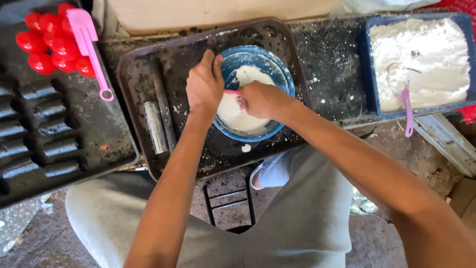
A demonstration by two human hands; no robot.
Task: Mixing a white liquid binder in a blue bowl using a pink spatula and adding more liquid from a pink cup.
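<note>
Blue bowl (255,97) of white paste sits mid-desk on a dark grimy tray (148,74), left hand (203,87) fingers clamped on its far-left rim, right hand (265,99) fingers closed around a pink tool (232,92) in the paste, powder tub (369,74) far right, rough dirt floor (39,238) below.

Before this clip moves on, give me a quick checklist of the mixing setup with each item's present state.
1. Left hand steadies the blue bowl at its rim: ok.
2. Right hand grips a pink-handled tool in the white mix: ok.
3. Bowl sits flat inside the dark tray: ok.
4. Tool's working end visible: cannot tell, hidden by the hand.
5. Tray free of spills: not ok, white splashes beside the bowl.
6. Blue tub of white powder holds a scoop: ok.
</note>
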